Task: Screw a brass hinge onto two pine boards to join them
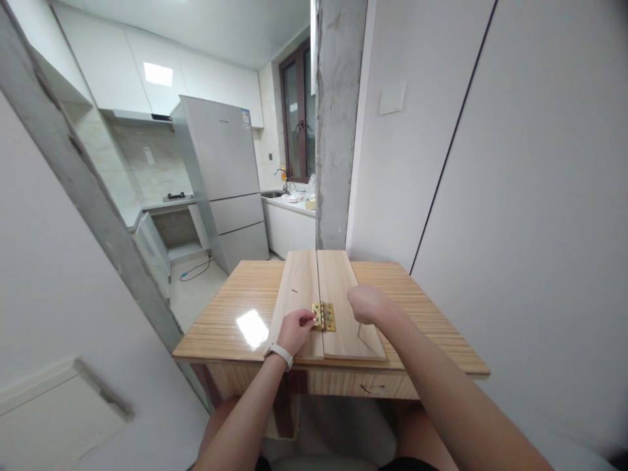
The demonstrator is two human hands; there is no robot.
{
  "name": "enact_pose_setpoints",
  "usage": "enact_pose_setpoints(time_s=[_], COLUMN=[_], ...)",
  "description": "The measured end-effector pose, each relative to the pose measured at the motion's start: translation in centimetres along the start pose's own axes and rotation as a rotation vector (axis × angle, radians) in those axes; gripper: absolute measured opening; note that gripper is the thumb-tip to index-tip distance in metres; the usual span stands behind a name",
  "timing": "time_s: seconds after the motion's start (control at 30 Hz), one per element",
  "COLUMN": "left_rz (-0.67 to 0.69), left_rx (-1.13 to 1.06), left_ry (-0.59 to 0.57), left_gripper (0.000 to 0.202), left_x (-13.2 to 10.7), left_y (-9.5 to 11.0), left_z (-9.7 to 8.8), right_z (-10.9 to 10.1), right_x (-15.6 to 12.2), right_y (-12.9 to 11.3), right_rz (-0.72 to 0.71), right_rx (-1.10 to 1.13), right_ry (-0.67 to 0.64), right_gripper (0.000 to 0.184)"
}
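Two light wooden boards point(304, 281) lie side by side on a striped wooden table point(235, 307). A small brass hinge point(324, 316) sits across the seam between them. My left hand point(294, 330), with a white band on the wrist, is closed in a pinch at the hinge's left leaf. My right hand point(367, 304) rests curled on the right board just beside the hinge; its fingers are turned away from me and what they hold, if anything, is hidden.
The table stands against a white wall point(515, 196) on the right. A grey concrete pillar point(338, 124) rises behind it. Beyond are a silver fridge point(220, 176), a kitchen counter with a sink point(287, 199) and a window.
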State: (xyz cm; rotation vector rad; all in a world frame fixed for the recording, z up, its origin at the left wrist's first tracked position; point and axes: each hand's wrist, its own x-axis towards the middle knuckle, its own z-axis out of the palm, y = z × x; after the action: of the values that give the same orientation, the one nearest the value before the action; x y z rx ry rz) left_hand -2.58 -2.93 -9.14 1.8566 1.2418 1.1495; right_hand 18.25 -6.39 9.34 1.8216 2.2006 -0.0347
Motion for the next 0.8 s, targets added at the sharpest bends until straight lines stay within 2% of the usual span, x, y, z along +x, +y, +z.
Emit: enact_pose_setpoints(time_s=[0.2,0.4,0.8], left_rz=[-0.009,0.042,0.083], left_rx=[0.021,-0.032,0.039], left_ry=[0.024,0.057,0.019], left_gripper=[0.011,0.007,0.010], left_x=[-0.17,-0.28,-0.59], left_y=[-0.15,-0.28,-0.17], left_z=[0.35,0.65,0.73], right_z=[0.15,0.13,0.06], right_x=[0.22,0.05,-0.71], right_y=[0.15,0.18,-0.14], right_rz=[-0.005,-0.014,-0.018], right_rx=[-0.010,0.009,-0.004], right_ry=[-0.001,0.002,0.028], right_gripper=[0.043,0.042,0.038])
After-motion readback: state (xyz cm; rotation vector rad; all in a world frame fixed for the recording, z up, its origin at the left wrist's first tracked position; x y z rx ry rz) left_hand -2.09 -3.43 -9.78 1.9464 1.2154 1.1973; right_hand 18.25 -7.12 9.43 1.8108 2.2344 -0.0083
